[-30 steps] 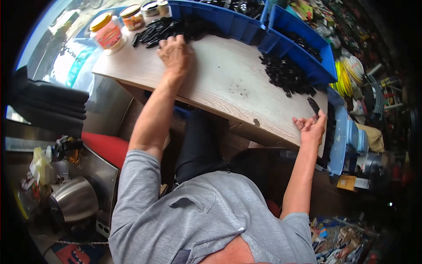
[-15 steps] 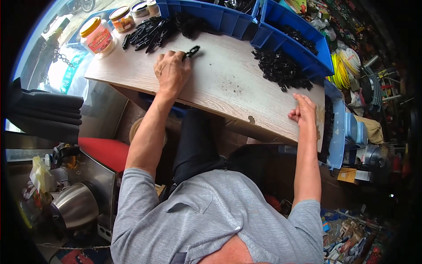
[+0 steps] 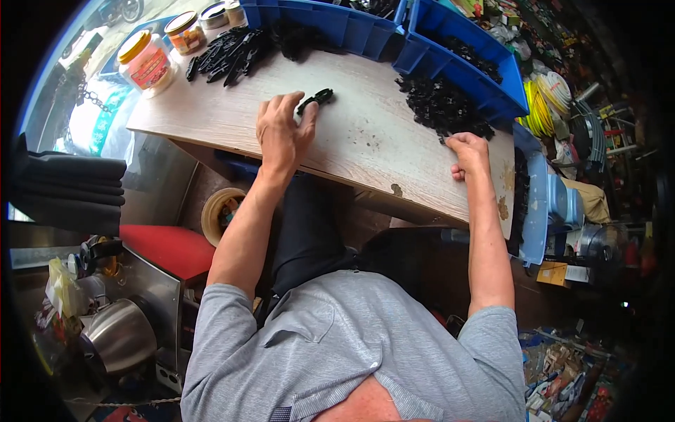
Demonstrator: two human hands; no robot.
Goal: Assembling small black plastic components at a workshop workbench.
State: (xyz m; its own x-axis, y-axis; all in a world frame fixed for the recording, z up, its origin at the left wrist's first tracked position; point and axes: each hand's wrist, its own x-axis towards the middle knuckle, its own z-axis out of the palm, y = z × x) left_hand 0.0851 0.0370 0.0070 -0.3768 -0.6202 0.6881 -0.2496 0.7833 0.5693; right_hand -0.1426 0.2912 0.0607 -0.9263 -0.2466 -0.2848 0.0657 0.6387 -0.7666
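Observation:
Between the thumb and fingers of my left hand (image 3: 283, 137) is a long, narrow black plastic piece (image 3: 316, 100), held tilted just over the pale wooden table (image 3: 365, 137). My right hand (image 3: 470, 153) is at the near edge of a heap of small black parts (image 3: 439, 105), its thumb and forefinger pinched together and the other fingers curled in. Whatever the pinch may hold is too small to make out. A pile of long black pieces (image 3: 228, 56), similar to the held one, lies farther off at the left.
Blue bins (image 3: 341, 29) with black parts line the table's far side; another blue bin (image 3: 467, 74) stands behind the heap. Jars (image 3: 149, 67) crowd the far left corner. A light-blue crate (image 3: 536, 204) sits beyond the right edge. A round tub (image 3: 213, 214) is below the table.
My left hand has shifted right and slightly nearer with the black piece, its fingers more raised. My right hand has moved left and farther up to the heap's edge, its fingertips now pinched.

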